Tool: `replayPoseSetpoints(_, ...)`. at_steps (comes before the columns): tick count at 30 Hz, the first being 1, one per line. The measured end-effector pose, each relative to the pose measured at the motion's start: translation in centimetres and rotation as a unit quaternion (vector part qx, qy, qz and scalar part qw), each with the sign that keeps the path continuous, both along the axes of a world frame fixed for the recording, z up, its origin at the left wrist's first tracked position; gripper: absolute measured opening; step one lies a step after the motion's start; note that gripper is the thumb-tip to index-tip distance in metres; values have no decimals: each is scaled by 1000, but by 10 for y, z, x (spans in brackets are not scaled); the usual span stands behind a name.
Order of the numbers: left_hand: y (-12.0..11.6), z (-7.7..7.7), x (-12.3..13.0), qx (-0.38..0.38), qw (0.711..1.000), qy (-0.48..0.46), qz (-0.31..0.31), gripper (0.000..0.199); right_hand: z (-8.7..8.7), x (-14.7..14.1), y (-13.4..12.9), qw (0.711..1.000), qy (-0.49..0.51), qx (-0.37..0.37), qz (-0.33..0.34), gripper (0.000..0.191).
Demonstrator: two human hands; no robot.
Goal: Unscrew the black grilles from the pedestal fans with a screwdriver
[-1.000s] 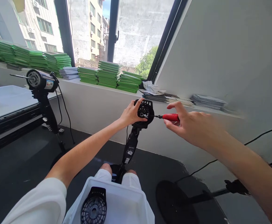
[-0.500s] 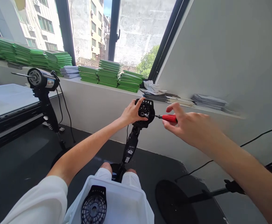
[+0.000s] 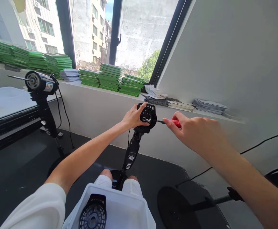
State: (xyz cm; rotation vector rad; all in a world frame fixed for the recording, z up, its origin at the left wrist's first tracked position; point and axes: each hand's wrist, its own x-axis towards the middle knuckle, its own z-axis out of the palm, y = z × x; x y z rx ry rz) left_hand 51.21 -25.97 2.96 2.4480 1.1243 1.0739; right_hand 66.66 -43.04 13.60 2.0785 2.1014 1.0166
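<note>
My left hand (image 3: 132,118) is closed around the left side of a black fan motor housing (image 3: 150,126), thumb and fingers at its rim. The housing tops a black fan stand (image 3: 132,152) with a knob and buttons, rising between my knees. In my right hand (image 3: 191,128) is a screwdriver (image 3: 175,123) with a red handle, its shaft pointing left at the housing. Where its tip meets the housing I cannot make out. A round black slotted fan cover (image 3: 93,211) lies in the white plastic bin (image 3: 126,194) on my lap.
At left stands another fan (image 3: 39,82) with a bare motor and long shaft, beside a white-topped table (image 3: 5,97). Stacks of green booklets (image 3: 110,78) and grey sheets (image 3: 210,106) line the window sill. A round black base (image 3: 177,208) and cables lie right.
My right hand's fingers have closed more tightly around the screwdriver handle. My left hand keeps its hold on the fan motor housing. The whole view has shifted slightly.
</note>
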Motion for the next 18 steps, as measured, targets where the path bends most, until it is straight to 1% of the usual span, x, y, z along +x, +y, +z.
replayPoseSetpoints(2, 0, 1, 0, -5, 1000, 2, 0, 107, -1, 2, 1, 998, 22, -31, 42, 45)
replayPoseSetpoints(3, 0, 1, 0, -8, 1000, 3, 1, 107, -2, 3, 1, 998, 21, -30, 42, 46)
replayPoseSetpoints(6, 0, 1, 0, -9, 1000, 2, 2, 107, -2, 2, 1, 1000, -13, 16, -22, 57)
replayPoseSetpoints(7, 0, 1, 0, -7, 1000, 1, 1, 107, -2, 1, 1, 999, -16, 25, -34, 60)
replayPoseSetpoints(8, 0, 1, 0, -6, 1000, -1, -1, 107, -2, 0, 0, 999, -8, 19, -29, 59)
replayPoseSetpoints(11, -1, 1, 0, -7, 1000, -2, 2, 106, -2, -2, 0, 998, 36, -38, 22, 46)
replayPoseSetpoints(13, -2, 2, -1, -11, 1000, 1, 4, 106, -1, -3, 0, 999, 31, -30, 9, 48)
replayPoseSetpoints(15, -3, 2, -1, -11, 1000, 2, 2, 106, -1, -3, 0, 999, 6, 9, -31, 57)
replayPoseSetpoints(16, -3, 2, -1, -10, 1000, 0, 0, 106, 0, -3, 0, 999, 4, 19, -36, 60)
replayPoseSetpoints(18, -3, 2, -1, -7, 1000, -2, -3, 107, 0, -3, 1, 1000, 22, -6, -6, 55)
